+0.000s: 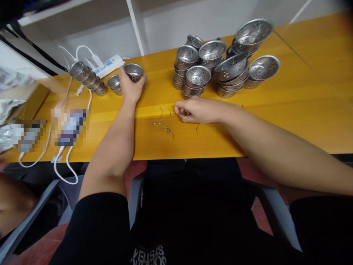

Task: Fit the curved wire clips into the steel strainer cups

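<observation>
My left hand reaches forward across the yellow table and wraps around a small perforated steel cup. More of these cups lie in a fallen stack to its left, with another short stack right beside the hand. My right hand rests on the table with fingers curled in a pinch over thin wire handles scattered near the front edge; what it grips is too small to see.
Stacks of perforated steel cups and bowls fill the back middle. A white power strip with white cables lies at the left, beside blurred-out devices. Another person's arm shows at bottom left.
</observation>
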Demonstrator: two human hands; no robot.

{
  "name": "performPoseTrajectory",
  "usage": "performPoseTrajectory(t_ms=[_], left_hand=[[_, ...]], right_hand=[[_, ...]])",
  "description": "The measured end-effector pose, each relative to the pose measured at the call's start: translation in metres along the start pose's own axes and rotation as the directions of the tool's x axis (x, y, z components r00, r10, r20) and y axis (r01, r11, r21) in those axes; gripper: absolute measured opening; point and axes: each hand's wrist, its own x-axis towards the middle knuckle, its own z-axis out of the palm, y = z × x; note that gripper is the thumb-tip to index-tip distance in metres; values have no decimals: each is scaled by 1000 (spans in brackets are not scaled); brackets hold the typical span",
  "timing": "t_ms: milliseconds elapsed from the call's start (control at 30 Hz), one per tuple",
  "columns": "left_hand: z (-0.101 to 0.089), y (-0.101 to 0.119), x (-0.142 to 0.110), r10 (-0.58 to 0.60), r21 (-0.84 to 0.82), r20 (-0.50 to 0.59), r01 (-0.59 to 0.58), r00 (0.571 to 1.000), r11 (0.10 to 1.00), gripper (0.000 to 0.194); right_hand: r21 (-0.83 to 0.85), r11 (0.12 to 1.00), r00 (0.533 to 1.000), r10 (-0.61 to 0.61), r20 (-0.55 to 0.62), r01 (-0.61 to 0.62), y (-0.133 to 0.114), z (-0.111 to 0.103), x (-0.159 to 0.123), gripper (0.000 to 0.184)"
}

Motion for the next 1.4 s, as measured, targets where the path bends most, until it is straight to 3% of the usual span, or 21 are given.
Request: performPoseTrajectory(t_ms=[100,267,367,867,1400], left_hand=[[4,11,-1,-134,50,-186,145,973,988,109],[6,29,-4,-196,15,-165,201,967,979,85],[5,30,-4,-205,19,-184,212,961,977,81],[4,33,-5,-240,-5,-162,242,957,970,69],[2,41,-6,-202,18,-202,210,958,978,75]], right_hand=[[48,998,992,-45,-122,51,11,7,5,35],[6,1000,977,16,-212,-15,22,16,12,63],[-5,998,974,67,-218,-70,25,15,13,73],[53,992,955,126,-267,-116,43,6,12,82],[66,995,948,89,-305,-72,57,4,9,68]])
